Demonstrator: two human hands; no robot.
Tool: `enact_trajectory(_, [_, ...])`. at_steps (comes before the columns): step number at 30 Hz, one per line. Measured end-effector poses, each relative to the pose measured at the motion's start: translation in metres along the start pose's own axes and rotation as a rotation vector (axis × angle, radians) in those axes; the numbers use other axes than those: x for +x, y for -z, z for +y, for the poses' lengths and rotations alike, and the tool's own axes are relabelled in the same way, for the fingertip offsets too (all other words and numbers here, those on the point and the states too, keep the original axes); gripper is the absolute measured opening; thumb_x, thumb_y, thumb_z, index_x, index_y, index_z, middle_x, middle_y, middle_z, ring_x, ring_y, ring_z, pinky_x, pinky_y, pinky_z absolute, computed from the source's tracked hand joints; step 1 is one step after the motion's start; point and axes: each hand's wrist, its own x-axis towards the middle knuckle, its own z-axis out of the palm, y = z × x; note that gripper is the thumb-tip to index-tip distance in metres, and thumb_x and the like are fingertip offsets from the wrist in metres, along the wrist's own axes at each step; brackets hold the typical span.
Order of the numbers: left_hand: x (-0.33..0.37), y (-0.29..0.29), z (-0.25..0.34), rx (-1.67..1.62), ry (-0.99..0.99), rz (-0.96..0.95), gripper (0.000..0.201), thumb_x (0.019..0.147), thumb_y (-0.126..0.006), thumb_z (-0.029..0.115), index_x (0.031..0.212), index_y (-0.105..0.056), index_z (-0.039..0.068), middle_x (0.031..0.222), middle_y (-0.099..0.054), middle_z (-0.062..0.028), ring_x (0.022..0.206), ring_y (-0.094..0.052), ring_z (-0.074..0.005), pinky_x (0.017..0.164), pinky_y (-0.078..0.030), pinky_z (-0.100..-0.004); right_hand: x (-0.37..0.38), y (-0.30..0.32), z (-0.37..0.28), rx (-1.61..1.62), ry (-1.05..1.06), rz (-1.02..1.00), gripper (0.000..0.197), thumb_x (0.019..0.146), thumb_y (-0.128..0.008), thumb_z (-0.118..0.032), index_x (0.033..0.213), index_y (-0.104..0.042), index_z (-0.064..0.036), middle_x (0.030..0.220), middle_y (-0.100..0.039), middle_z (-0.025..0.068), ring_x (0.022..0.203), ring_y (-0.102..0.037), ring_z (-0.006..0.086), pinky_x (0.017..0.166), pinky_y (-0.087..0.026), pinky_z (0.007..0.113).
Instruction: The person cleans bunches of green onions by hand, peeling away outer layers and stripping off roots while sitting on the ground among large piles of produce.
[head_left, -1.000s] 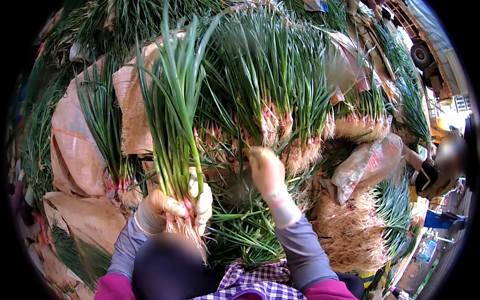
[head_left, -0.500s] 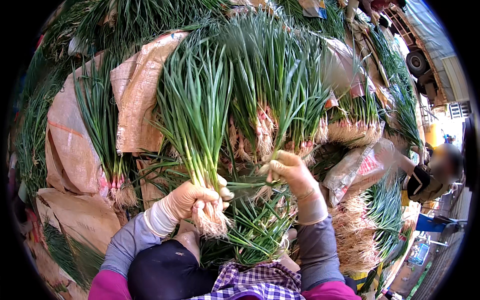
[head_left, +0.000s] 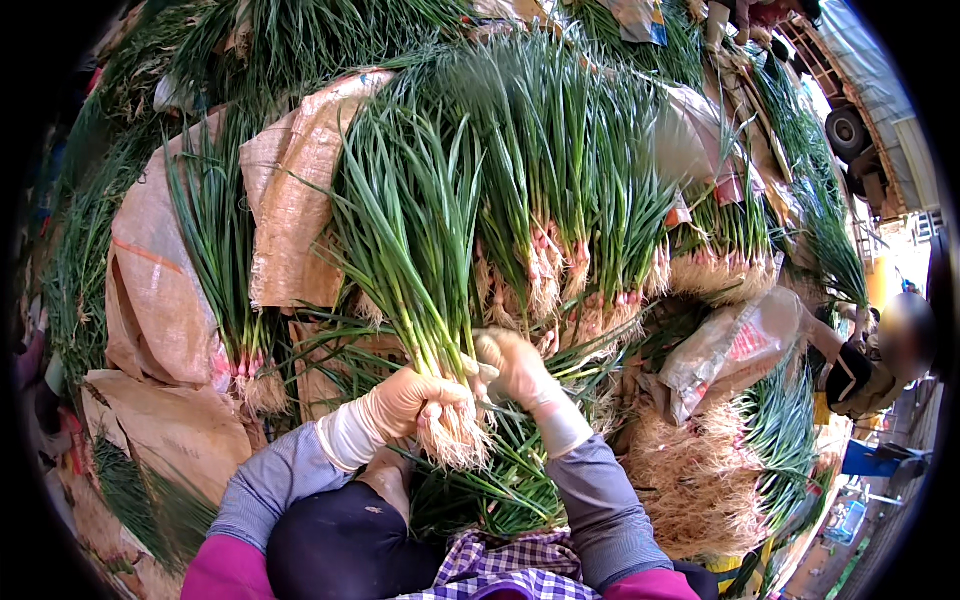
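A bunch of spring onions (head_left: 415,260), its green leaves fanning upward, stands in front of me. My left hand (head_left: 410,395), in a pale glove, is closed round the white stems just above the bulbs. Stringy roots (head_left: 452,437) hang below that grip. My right hand (head_left: 513,367), also gloved and slightly blurred, is at the right side of the stems, close to my left fingertips. Its fingers look curled together; what they hold is hidden. Loose spring onions (head_left: 510,485) lie in a tangle beneath both hands, between my knees.
More spring onion bunches (head_left: 545,170) lie ahead, roots toward me. Woven sacks (head_left: 298,220) lie at left, and a crumpled plastic sack (head_left: 735,345) at right. A root-out pile (head_left: 695,480) is beside my right arm. Another person (head_left: 875,365) sits far right, near a parked truck (head_left: 865,120).
My right hand has moved left, from holding a spring onion apart to beside the bunch. A spring onion has left its raised place there. My left hand keeps its grip; the whole view shifted slightly.
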Motion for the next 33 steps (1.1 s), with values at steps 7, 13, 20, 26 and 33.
enact_trajectory(7, [-0.016,-0.012,0.027,0.051,-0.058,0.014,0.035,0.070,-0.058,-0.004,0.105,-0.054,0.002,0.104,-0.056,-0.0178,0.080,-0.062,-0.0246,0.079,-0.052,-0.0393,-0.146,-0.063,0.047,-0.691,0.117,-0.597,0.019,0.084,-0.054,-0.026,0.095,-0.065,-0.0154,0.099,-0.061,0.0034,0.103,-0.053,0.0250,0.084,-0.043,0.039])
enact_trajectory(13, [-0.016,-0.021,-0.006,0.057,0.019,0.083,0.030,0.073,-0.056,-0.007,0.101,-0.054,0.003,0.107,-0.056,-0.0146,0.091,-0.062,-0.0279,0.079,-0.054,-0.0397,-0.149,-0.020,0.039,-0.695,0.064,-0.632,0.035,0.087,-0.051,-0.028,0.122,-0.056,-0.0268,0.133,-0.048,-0.0040,0.126,-0.040,0.0261,0.104,-0.029,0.046])
enact_trajectory(20, [-0.012,0.007,-0.071,-0.039,0.257,0.293,0.023,0.078,-0.056,0.002,0.101,-0.054,0.003,0.077,-0.057,-0.0063,0.046,-0.050,-0.0097,0.033,-0.036,-0.0191,-0.027,0.050,-0.019,-0.375,-0.159,0.295,0.018,0.087,-0.056,-0.015,0.099,-0.067,-0.0086,0.093,-0.067,0.0120,0.085,-0.066,0.0244,0.075,-0.052,0.032])
enact_trajectory(26, [-0.003,0.004,-0.063,0.260,0.291,0.260,0.023,0.077,-0.060,0.005,0.100,-0.056,0.005,0.069,-0.058,-0.0042,0.044,-0.049,-0.0086,0.034,-0.035,-0.0189,0.044,0.052,0.015,-0.253,-0.496,0.317,0.027,0.086,-0.059,-0.019,0.107,-0.060,-0.0019,0.091,-0.066,0.0137,0.081,-0.066,0.0233,0.068,-0.053,0.033])
enact_trajectory(33, [-0.036,-0.039,0.004,0.366,0.255,0.130,0.019,0.078,-0.061,0.006,0.095,-0.056,-0.001,0.075,-0.063,-0.0111,0.045,-0.050,-0.0059,0.036,-0.035,-0.0159,-0.026,0.126,-0.035,0.221,-0.323,0.330,0.017,0.090,-0.054,-0.012,0.099,-0.057,0.0023,0.078,-0.065,0.0090,0.057,-0.060,0.0105,0.047,-0.047,0.020])
